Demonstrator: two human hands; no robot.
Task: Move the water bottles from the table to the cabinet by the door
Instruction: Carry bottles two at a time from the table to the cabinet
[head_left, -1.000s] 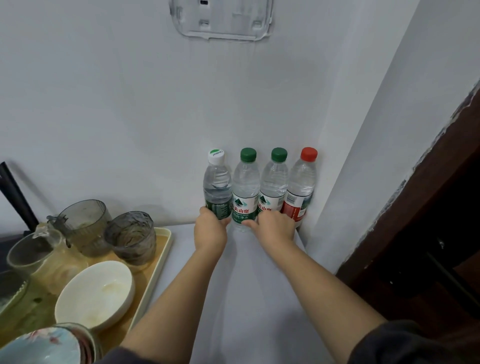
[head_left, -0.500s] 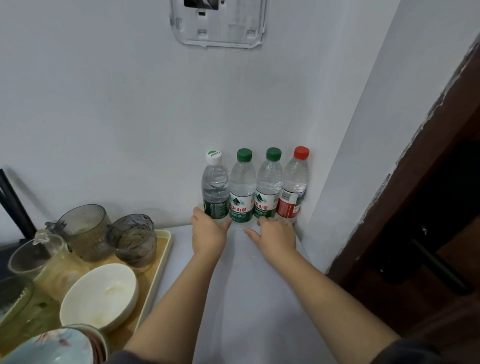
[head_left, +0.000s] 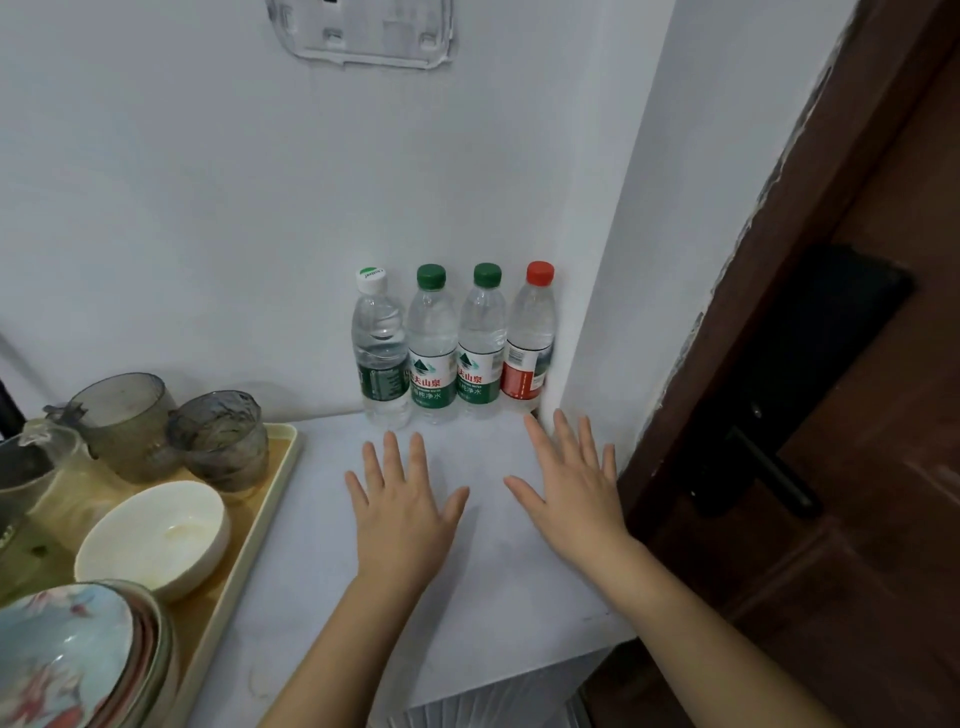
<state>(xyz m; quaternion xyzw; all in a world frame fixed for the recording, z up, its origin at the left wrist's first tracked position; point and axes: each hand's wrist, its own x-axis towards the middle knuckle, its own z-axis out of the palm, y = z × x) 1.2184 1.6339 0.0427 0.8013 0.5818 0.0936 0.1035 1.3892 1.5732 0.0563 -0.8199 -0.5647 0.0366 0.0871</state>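
– White cabinet top (head_left: 467, 597) in the head view, set into a corner of pale walls. Where are the water bottles?

– Four stand upright in a tight row at its far right corner, backed against the rear wall. From the left there is a white-capped bottle (head_left: 381, 358) with a dark green label, then a green-capped bottle (head_left: 432, 358) and a second green-capped bottle (head_left: 482, 353). Last is a red-capped bottle (head_left: 530, 343), just beside the side wall.

– And the hands?

– Both are palm down over the cabinet top, fingers straight and spread, gripping nothing. The left hand (head_left: 397, 514) lies in front of the white-capped bottle and the first green-capped one, its fingertips just short of their bases. The right hand (head_left: 574, 493) lies along the right edge, fingertips near the base of the red-capped bottle but apart from it. Whether the palms press on the surface or float just above it, I cannot tell.

– What else is there?

– A cream tray (head_left: 249, 561) fills the left side. It carries two smoky glass cups (head_left: 124, 421) (head_left: 221, 439), a white bowl (head_left: 156, 535) and a stack of patterned bowls (head_left: 67, 660) at its near end. A dark brown door (head_left: 857, 571) with a black handle (head_left: 769, 467) stands just right of the cabinet.
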